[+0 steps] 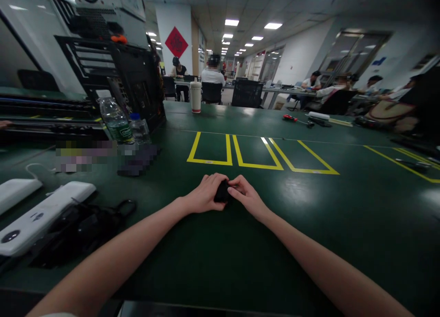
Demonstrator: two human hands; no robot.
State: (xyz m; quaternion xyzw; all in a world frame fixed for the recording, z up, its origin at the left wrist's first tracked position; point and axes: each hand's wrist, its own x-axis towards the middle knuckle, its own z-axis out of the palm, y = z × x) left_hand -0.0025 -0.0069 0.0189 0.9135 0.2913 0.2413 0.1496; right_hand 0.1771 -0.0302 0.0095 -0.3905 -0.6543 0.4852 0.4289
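Note:
My left hand (208, 194) is wrapped round a small black object (222, 192) low over the green table, its thumb below and its fingers over the top. What kind of thing it is cannot be made out; it is dark and mostly covered by the fingers. From the other side, my right hand (248, 197) meets it with thumb and forefinger pinched together at its right edge. Both hands are close together, just in front of the yellow tape outlines (209, 161) on the table.
At left lie a white power-bank-like device (48, 216), black cables (92, 225) and a water bottle (115, 117), beside an open computer case (137, 79). Farther back stand a white cup (195, 96) and a red-handled screwdriver (290, 118). Several people sit at distant tables.

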